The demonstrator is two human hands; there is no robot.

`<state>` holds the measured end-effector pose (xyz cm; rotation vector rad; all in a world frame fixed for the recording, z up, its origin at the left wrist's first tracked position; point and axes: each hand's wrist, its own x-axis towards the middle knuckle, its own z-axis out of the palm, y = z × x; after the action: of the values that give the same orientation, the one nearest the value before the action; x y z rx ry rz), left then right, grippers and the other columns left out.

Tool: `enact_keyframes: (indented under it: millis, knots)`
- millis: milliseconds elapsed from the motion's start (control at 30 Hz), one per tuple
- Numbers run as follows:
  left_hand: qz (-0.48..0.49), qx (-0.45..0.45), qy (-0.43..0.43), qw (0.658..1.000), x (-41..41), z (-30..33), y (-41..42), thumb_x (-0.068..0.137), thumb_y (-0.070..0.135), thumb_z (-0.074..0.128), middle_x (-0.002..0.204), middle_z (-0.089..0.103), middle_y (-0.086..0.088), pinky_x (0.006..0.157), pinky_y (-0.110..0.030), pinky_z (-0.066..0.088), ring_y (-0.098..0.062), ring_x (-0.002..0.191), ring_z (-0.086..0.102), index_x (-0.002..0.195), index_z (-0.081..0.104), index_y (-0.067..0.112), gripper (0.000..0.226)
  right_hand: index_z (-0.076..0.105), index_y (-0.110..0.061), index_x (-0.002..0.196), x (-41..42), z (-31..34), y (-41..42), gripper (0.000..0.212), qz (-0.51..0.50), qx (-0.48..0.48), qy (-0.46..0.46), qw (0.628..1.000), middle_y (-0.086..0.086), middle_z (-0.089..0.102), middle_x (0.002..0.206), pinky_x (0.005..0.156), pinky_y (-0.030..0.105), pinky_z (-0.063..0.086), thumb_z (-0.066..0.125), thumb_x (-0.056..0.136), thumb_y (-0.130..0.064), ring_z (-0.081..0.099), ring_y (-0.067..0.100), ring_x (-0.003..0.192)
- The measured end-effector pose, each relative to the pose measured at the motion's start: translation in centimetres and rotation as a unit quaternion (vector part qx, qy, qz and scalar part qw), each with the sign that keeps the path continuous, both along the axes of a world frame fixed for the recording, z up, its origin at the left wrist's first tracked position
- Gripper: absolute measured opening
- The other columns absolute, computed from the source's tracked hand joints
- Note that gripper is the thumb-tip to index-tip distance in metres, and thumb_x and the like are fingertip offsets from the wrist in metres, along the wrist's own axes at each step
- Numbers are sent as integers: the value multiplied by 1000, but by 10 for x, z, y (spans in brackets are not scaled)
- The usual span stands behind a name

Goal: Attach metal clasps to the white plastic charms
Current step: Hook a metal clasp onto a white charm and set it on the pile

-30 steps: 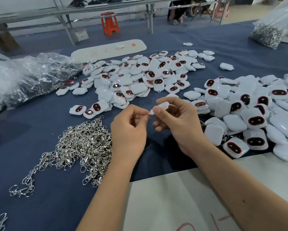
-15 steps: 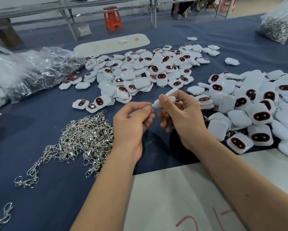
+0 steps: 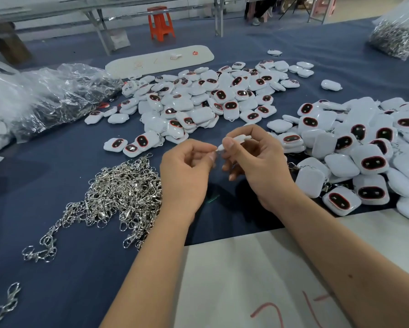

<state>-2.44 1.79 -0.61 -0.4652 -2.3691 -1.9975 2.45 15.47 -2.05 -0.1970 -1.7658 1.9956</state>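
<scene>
My right hand pinches a white plastic charm edge-on, above the blue table. My left hand has its thumb and fingers pinched together right at the charm's left tip; a metal clasp there is mostly hidden by the fingers. A tangled heap of silver clasps lies just left of my left hand. Loose white charms with dark red-rimmed faces form a pile behind my hands and another pile to the right, some with clasps on them.
Crumpled clear plastic bags sit at far left. A bag of clasps stands at the far right corner. A long white tray lies beyond the charms. White paper covers the near table edge. A stray clasp lies bottom left.
Both hands have stayed together over the same spot, turning the charm slightly; the view has tilted a little so the piles sit lower in the frame.
</scene>
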Motion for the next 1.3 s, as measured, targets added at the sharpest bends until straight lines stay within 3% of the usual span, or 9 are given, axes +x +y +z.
enact_keyframes:
  millis: [100, 167, 400, 533, 733, 1000, 1167, 1300]
  knots:
    - [-4, 197, -199, 960, 6, 4, 7, 91, -5, 69, 70, 71, -2, 66, -21, 54, -11, 66, 65, 90, 75, 11, 17, 62, -7, 112, 2, 1, 1, 21, 24, -10, 20, 999, 8, 73, 82, 51, 27, 53, 74, 96, -15, 69, 20, 66]
    - [-19, 262, -264, 928, 6, 6, 8, 92, -6, 66, 73, 73, -2, 65, -17, 55, -9, 66, 67, 92, 74, 9, 16, 62, -6, 114, 2, 1, 1, 23, 37, -14, 26, 999, 7, 72, 85, 52, 27, 53, 74, 95, -12, 69, 21, 68]
    - [-58, 299, -333, 892, 4, 9, 5, 98, -1, 59, 84, 73, -10, 68, -20, 59, -18, 79, 71, 104, 67, 3, 11, 64, -5, 114, 2, -1, 3, 23, 48, -15, 42, 998, 9, 72, 87, 51, 25, 50, 75, 93, -6, 66, 20, 67]
    - [-59, 310, -340, 886, 5, 10, 5, 99, 0, 57, 80, 73, -8, 63, -19, 57, -13, 70, 71, 95, 65, 6, 10, 70, -11, 108, 1, -3, 4, 19, 36, 0, 40, 999, 3, 72, 86, 51, 24, 50, 78, 91, -9, 63, 13, 68]
    - [0, 335, -283, 899, 5, 10, 7, 96, -7, 60, 78, 72, -6, 74, -20, 60, -12, 71, 71, 85, 64, 6, 17, 75, -17, 103, 0, -6, 3, 20, 33, 16, 31, 999, 2, 73, 88, 55, 26, 52, 83, 85, -20, 61, 15, 74]
    - [9, 277, -184, 943, 4, 8, 4, 90, -7, 67, 69, 70, -2, 67, -21, 55, -13, 66, 64, 87, 71, 10, 18, 75, -11, 107, 0, -6, 4, 19, 35, 7, 37, 999, -3, 68, 78, 52, 25, 49, 80, 89, -16, 61, 13, 69]
    - [42, 159, -68, 984, 1, 4, 4, 87, -5, 73, 65, 70, -1, 64, -24, 54, -14, 63, 65, 85, 72, 14, 19, 76, -9, 107, -1, -5, 5, 18, 24, -16, 38, 999, 1, 68, 78, 51, 25, 48, 80, 90, -13, 62, 14, 69]
    - [72, -31, 79, 994, -4, 2, -2, 85, 6, 79, 77, 73, 10, 70, -26, 58, -10, 68, 68, 85, 73, 23, 19, 76, -9, 106, -1, -6, 5, 19, 19, -2, 35, 999, 0, 69, 76, 51, 25, 48, 81, 89, -14, 61, 13, 67]
